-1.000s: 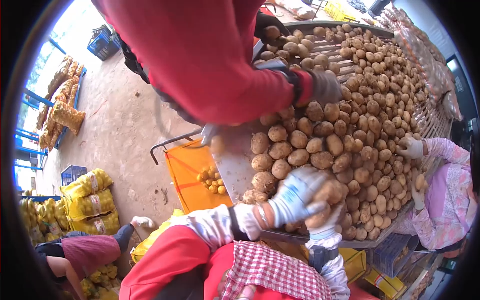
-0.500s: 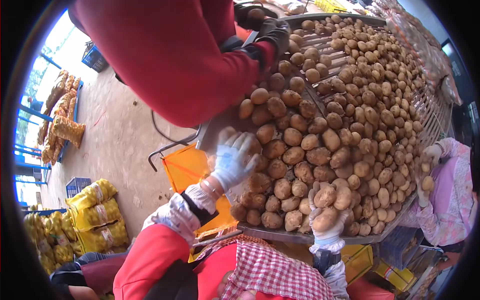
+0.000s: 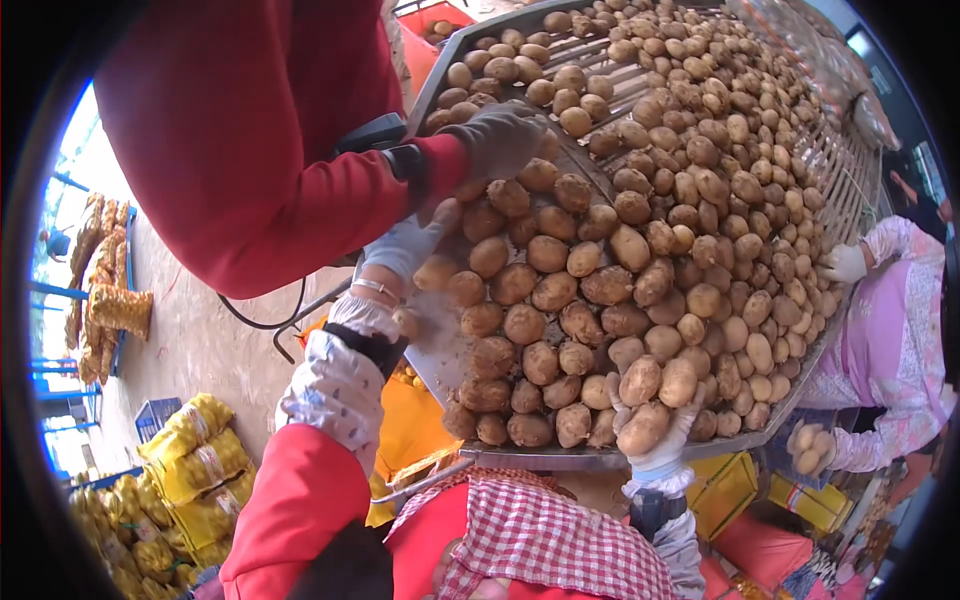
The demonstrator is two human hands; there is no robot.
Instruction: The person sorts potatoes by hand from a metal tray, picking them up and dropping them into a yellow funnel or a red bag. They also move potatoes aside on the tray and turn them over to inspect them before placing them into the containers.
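Note:
Many potatoes (image 3: pixel 610 285) cover a metal sorting table (image 3: pixel 600 458). My left hand (image 3: pixel 405 245), in a pale glove, reaches over the table's left side beside potatoes, partly behind a co-worker's red sleeve. Its fingers are blurred, and its grip cannot be made out. At the table's near edge, my right hand (image 3: pixel 660 440) is gloved, palm up, with its fingers around several potatoes (image 3: pixel 645 428).
A co-worker in red (image 3: pixel 300 190) leans in from the left, a dark-gloved hand (image 3: pixel 500 138) over the potatoes. Another person in pink (image 3: pixel 880 330) stands at the right. Yellow sacks (image 3: pixel 205 470) are stacked lower left. An orange bag (image 3: pixel 405 425) hangs below the table.
My left hand has moved up and left, towards the red sleeve. The co-worker's dark-gloved hand has come down and left over the potatoes. My right hand still holds potatoes.

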